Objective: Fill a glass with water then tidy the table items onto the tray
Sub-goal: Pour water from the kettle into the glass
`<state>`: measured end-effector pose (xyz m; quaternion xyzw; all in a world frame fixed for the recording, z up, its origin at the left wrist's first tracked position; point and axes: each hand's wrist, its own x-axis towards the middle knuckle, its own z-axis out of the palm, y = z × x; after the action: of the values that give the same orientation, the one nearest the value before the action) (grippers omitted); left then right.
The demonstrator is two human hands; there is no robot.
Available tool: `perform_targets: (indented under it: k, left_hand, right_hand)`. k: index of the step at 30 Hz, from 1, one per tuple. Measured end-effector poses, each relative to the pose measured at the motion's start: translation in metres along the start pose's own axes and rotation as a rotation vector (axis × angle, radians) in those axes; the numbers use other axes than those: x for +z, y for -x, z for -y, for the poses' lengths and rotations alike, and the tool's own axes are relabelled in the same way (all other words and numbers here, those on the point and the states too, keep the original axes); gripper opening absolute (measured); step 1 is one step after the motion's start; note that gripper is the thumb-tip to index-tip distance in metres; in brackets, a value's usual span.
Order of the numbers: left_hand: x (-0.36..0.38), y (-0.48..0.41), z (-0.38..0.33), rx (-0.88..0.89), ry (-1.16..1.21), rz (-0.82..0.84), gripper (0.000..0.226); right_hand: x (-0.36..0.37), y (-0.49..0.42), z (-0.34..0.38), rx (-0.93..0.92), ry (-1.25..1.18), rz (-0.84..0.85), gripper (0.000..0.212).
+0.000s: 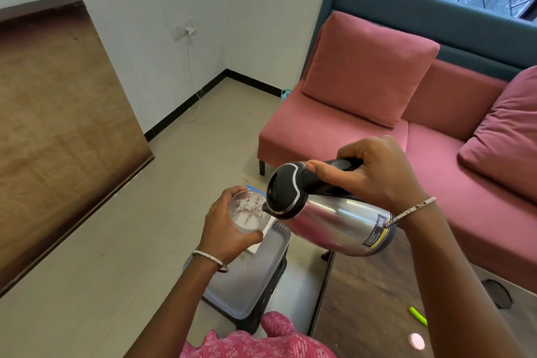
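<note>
The glass [247, 212] is held in the air above the far end of the tray [250, 279], left of the kettle [328, 221]. The left hand [229, 229] wraps it from the left and below, fingers curled round its wall. It is clear, with small raised bumps, and its mouth faces up and slightly right; how much water it holds I cannot tell. The kettle's spout sits at the glass's right rim. The kettle is brushed steel with a black lid and handle, tilted so its long axis runs from the spout, low at the left, to the base at the right. The right hand [374, 171] grips the black handle, thumb laid along its top. The grey tray rests on a dark stand [270, 299] and holds a white sheet [261, 241] at its far end. On the counter [377, 299] at the near right lie a green stick [418, 316], a pink disc [416, 340] and a black round piece [497, 293]
</note>
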<state>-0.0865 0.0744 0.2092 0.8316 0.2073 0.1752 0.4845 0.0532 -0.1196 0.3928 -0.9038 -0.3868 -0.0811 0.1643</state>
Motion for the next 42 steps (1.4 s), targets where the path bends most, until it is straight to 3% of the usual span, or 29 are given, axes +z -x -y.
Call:
perform_targets:
  k: [42]
  left_hand:
    - [-0.0072, -0.0018, 0.0043, 0.002, 0.031, 0.012, 0.084]
  right_hand:
    - [0.0016, -0.0055, 0.0094, 0.009, -0.018, 0.017, 0.08]
